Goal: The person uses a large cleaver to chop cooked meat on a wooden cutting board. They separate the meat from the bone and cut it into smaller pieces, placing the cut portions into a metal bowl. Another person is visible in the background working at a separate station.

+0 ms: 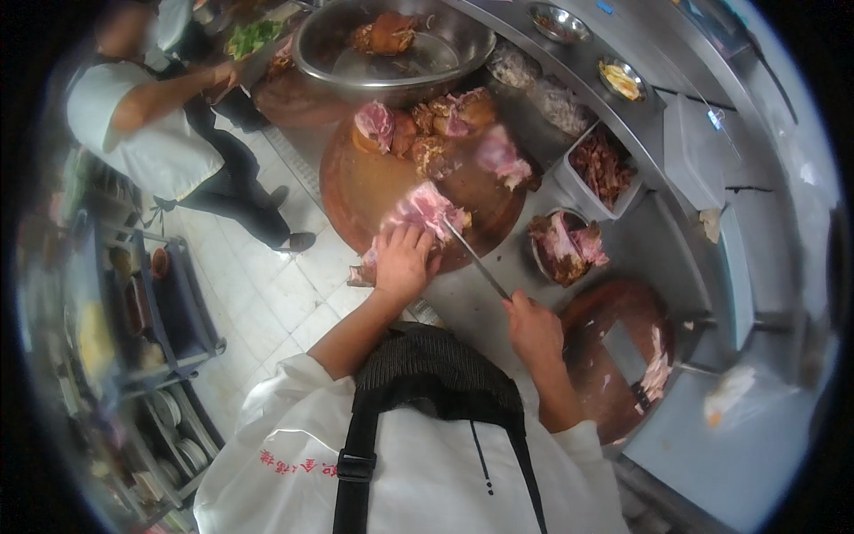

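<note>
My left hand [405, 262] presses down on a piece of pinkish meat [430, 205] at the near edge of a round wooden chopping block [373, 193]. In my right hand [536, 327] is a long-bladed knife [479, 262], its tip touching the meat just right of my left fingers. Farther back on the block lie more chunks of meat, among them a red cut piece [375, 125], browned pieces [457, 112] and a pale pink piece [500, 157]. My left palm hides part of the meat beneath it.
A large steel basin [393, 77] holding a browned chunk stands behind the block. At right are a plastic tub of dark meat strips [604, 170], a bowl of bony meat [567, 247] and a second block [617, 300] with a cleaver [628, 354]. A co-worker [153, 127] stands at left.
</note>
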`<control>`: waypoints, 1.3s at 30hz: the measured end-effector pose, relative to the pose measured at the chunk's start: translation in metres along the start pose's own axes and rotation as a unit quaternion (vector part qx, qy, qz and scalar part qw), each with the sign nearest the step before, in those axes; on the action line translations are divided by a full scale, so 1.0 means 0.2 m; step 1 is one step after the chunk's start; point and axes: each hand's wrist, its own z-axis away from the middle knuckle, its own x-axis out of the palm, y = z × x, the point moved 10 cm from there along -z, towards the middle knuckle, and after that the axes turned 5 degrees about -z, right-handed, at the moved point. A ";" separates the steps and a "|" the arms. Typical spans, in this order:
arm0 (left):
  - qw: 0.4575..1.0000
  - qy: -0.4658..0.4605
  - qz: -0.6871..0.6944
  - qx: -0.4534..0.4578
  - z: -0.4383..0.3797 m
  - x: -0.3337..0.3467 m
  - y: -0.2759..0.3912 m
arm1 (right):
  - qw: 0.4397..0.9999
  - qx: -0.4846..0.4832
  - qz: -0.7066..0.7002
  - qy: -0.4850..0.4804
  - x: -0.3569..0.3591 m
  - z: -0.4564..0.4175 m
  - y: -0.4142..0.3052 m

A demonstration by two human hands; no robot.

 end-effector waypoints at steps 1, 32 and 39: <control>1.000 -0.009 0.008 -0.010 0.00 -0.01 -0.02 | 1.000 -0.005 -0.020 0.017 -0.02 0.01 -0.02; 0.931 -0.286 0.176 -0.143 -0.48 0.11 -0.29 | 0.886 0.308 -0.304 0.169 0.34 0.76 0.41; 0.922 -0.251 0.249 0.156 -0.50 -0.04 -0.08 | 0.900 0.240 -0.354 0.090 0.20 0.59 0.36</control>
